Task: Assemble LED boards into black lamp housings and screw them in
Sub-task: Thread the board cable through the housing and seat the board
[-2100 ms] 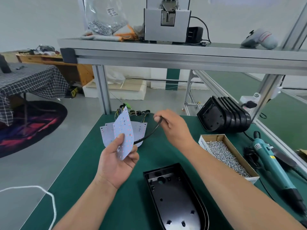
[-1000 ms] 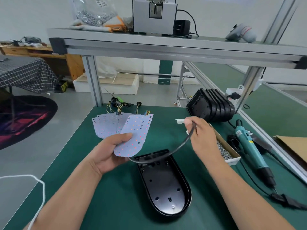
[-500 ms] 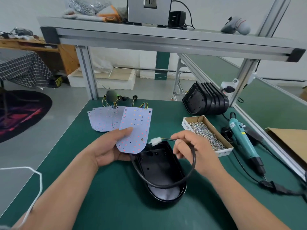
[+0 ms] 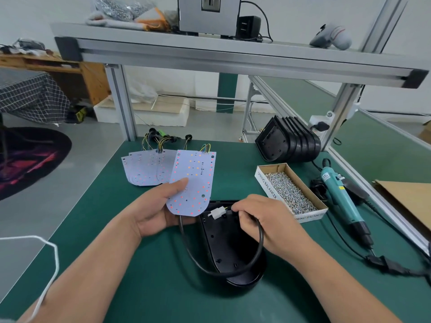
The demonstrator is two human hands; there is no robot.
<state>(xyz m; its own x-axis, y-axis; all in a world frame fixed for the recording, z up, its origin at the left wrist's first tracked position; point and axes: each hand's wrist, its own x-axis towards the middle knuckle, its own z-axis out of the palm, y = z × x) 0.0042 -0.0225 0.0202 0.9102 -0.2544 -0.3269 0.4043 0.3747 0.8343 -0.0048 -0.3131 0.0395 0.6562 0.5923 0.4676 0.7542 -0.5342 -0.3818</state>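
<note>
My left hand (image 4: 156, 210) grips a white LED board (image 4: 194, 180) by its lower left edge, thumb on top, just above the near-left end of a black lamp housing (image 4: 229, 243) lying open side up on the green mat. A black cable (image 4: 254, 257) runs from under the board, loops over the housing and ends in a white connector (image 4: 217, 213). My right hand (image 4: 263, 221) pinches the cable just behind that connector, over the housing's far end.
More LED boards (image 4: 147, 169) with coloured wires lie at the back left. A stack of black housings (image 4: 288, 142) stands at the back right. A cardboard box of screws (image 4: 290, 191) and a teal electric screwdriver (image 4: 341, 199) lie right of the housing.
My right hand has brought the cable's connector end down from mid-air to the housing's far end. My left hand has lowered the board toward the housing. The cable now loops over the housing.
</note>
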